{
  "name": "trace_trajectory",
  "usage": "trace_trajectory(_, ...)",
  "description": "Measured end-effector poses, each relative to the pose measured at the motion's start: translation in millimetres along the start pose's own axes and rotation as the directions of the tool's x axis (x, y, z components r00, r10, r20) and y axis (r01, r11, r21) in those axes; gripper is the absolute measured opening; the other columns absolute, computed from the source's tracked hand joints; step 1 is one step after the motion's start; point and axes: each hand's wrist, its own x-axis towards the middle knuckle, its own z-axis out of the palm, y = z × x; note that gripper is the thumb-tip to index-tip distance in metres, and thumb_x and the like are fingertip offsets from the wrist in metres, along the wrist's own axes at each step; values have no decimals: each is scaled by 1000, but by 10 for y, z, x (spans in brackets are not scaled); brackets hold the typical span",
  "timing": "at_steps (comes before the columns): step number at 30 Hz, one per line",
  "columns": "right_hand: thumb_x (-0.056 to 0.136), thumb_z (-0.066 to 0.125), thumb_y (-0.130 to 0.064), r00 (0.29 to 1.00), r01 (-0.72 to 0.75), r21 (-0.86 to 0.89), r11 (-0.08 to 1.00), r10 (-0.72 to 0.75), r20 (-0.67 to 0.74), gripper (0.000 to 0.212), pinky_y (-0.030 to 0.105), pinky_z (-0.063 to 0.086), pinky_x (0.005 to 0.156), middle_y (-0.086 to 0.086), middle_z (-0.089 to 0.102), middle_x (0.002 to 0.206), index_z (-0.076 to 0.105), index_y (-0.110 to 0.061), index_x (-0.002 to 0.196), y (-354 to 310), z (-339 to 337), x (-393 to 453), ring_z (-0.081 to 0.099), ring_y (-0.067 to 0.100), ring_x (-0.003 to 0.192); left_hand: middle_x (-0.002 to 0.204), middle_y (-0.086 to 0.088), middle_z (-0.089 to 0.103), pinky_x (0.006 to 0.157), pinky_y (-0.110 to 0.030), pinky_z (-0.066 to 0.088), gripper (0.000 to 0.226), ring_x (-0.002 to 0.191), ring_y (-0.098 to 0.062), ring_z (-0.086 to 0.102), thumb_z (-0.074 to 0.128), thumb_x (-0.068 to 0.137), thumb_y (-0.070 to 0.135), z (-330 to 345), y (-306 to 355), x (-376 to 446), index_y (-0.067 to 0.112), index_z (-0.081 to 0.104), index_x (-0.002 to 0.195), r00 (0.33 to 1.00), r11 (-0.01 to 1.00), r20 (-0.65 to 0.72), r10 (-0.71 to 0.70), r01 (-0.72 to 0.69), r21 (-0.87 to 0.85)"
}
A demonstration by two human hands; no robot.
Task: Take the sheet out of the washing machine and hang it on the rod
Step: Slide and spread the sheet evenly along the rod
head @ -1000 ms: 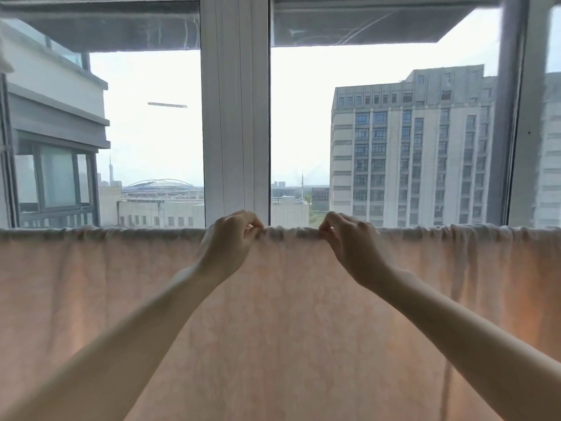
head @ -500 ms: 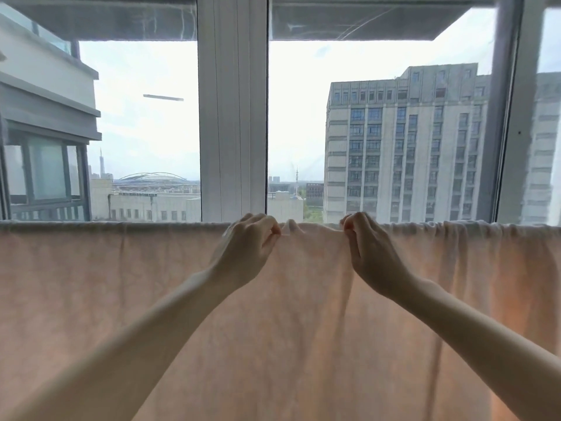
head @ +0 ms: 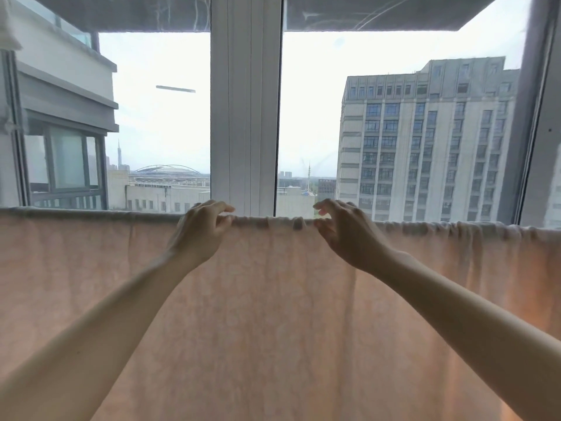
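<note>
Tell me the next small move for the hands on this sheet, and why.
Probably slide the right hand outward along the rod, spreading the sheet. Its top edge is bunched into gathers between and to the right of the hands, while it lies smoother beyond the left hand. Both hands' fingers sit at that edge.
</note>
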Motion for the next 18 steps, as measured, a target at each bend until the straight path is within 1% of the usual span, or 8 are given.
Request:
trace_trajectory(4, 96, 56, -25, 1000, 12, -19, 1000, -11, 16, 18, 37, 56, 77, 3, 69, 97, 63, -11, 106, -54, 74, 67, 64, 17, 81, 95, 0, 73, 83, -30, 49, 14, 88, -13, 65, 62, 94, 18, -62, -48, 4, 13, 72, 101, 1000, 999, -10, -28, 28, -35)
trace_trajectory(6, 98, 53, -22, 1000, -2, -23, 1000, 2, 25, 13, 34, 57, 68, 1, 66, 86, 58, -11, 98, -76, 77, 51, 63, 15, 69, 86, -1, 72, 76, -32, 52, 10, 81, -15, 66, 61, 94, 16, -61, -21, 15, 13, 70, 96, 1000, 1000, -19, -22, 22, 10)
trace_trajectory(8, 100, 48, -16, 999, -12, -60, 998, 15, 51, 6, 33, 56, 61, -1, 61, 77, 49, -14, 93, -54, 86, 29, 60, 13, 59, 76, -1, 68, 64, -30, 48, 8, 71, -18, 64, 56, 97, 17, -38, 23, 22, 14, 62, 93, 1000, 996, -7, -24, 24, 86)
trace_trajectory(11, 99, 40, 1, 996, -60, -36, 998, 62, 69, 20, 24, 48, 51, 0, 53, 69, 40, -17, 89, -6, 66, 22, 53, 12, 52, 71, 1, 63, 61, -31, 43, 9, 65, -20, 61, 47, 100, 21, 14, 122, 25, 17, 53, 94, 999, 986, -17, -33, 36, 161)
trace_trajectory(13, 99, 38, 2, 990, -137, 108, 985, 139, -12, 18, 25, 41, 45, 4, 53, 69, 41, -12, 88, 6, -33, 36, 48, 13, 54, 65, 3, 59, 58, -32, 46, 10, 57, -16, 58, 44, 102, 21, 52, 215, 7, 16, 50, 96, 998, 993, -57, -5, 11, 115)
trace_trajectory(15, 102, 37, -5, 973, -140, 238, 961, 178, -147, 14, 29, 40, 47, 9, 53, 69, 42, -8, 89, 20, -139, 18, 45, 17, 53, 60, 5, 55, 51, -29, 41, 11, 51, -12, 54, 42, 103, 20, 83, 328, -25, 16, 48, 96, 990, 1000, -138, 28, -27, 12)
trace_trajectory(17, 102, 36, -6, 970, -53, 219, 974, 103, -221, 13, 31, 43, 46, 11, 53, 66, 39, -10, 90, 62, -149, -69, 47, 23, 50, 63, 3, 57, 51, -29, 42, 10, 53, -14, 56, 41, 104, 21, 149, 414, -61, 18, 46, 95, 986, 995, -149, 73, -82, -53)
trace_trajectory(18, 102, 37, -7, 975, -24, 172, 985, 61, -213, 13, 35, 46, 44, 10, 53, 66, 37, -12, 90, 90, -120, -132, 49, 26, 51, 68, 2, 60, 55, -32, 46, 10, 58, -16, 58, 40, 104, 21, 196, 440, -86, 19, 45, 95, 988, 992, -114, 106, -112, -51)
